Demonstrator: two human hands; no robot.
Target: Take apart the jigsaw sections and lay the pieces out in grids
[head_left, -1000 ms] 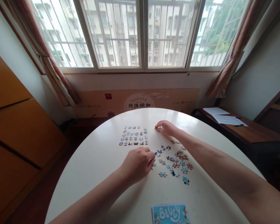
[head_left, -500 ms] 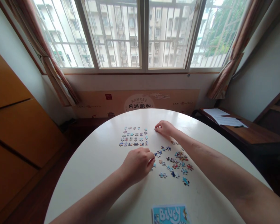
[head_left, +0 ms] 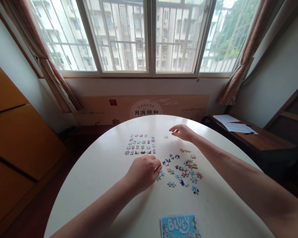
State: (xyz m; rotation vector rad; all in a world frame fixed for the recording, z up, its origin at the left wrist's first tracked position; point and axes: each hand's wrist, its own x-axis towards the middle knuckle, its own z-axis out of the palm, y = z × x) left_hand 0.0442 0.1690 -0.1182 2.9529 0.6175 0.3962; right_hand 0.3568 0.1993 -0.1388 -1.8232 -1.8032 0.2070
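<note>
Rows of small puzzle pieces (head_left: 143, 142) lie spaced out on the white round table (head_left: 89, 185). To their right, a single piece (head_left: 166, 137) lies alone. My right hand (head_left: 183, 133) is just right of that piece, its fingers apart and holding nothing. My left hand (head_left: 145, 170) rests below the rows, fingers curled together at the left edge of a loose heap of mixed pieces (head_left: 186, 167); a bluish piece (head_left: 160, 175) shows by its fingertips. Whatever the left fingers may grip is hidden.
A blue Bluey box or card (head_left: 180, 226) lies at the near edge of the table. On the right stands a brown side table (head_left: 240, 140) with papers (head_left: 240, 128) and a dark pen. A printed cardboard panel (head_left: 94, 109) is beneath the window.
My right hand has let go of the single piece, opened, and moved a little right and away. My left hand has hardly moved. The whole view has shifted slightly.
</note>
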